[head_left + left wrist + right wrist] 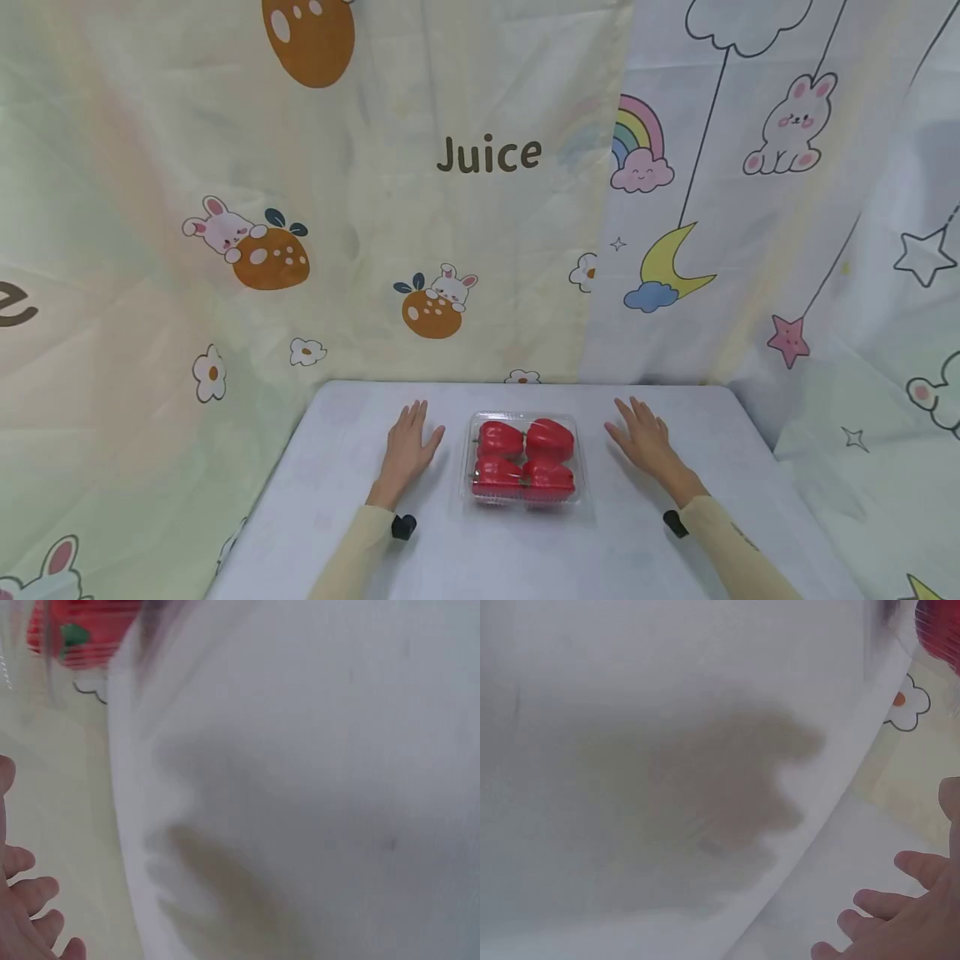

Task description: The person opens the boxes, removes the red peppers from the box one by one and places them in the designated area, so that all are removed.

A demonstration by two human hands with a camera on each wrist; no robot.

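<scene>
A clear plastic box (486, 501) with several red bell peppers (550, 439) stands in the middle of the white table in the head view. To its left is my left hand (407, 447), fingers straight and spread, holding nothing. My right hand (647, 443) is on the other side, likewise with straight fingers and nothing in it. Both hands are apart from the box. The left wrist view shows part of a red pepper (97, 630) with a green stem through the ribbed plastic, and the left fingers (37, 892) at the lower left. Right fingers (885, 904) appear in the right wrist view.
The white table (525, 558) ends in a straight back edge with rounded corners. Behind and beside it hang printed curtains (360, 167) with rabbits, oranges and stars. A small black device (403, 527) sits at the left wrist, another (675, 523) at the right.
</scene>
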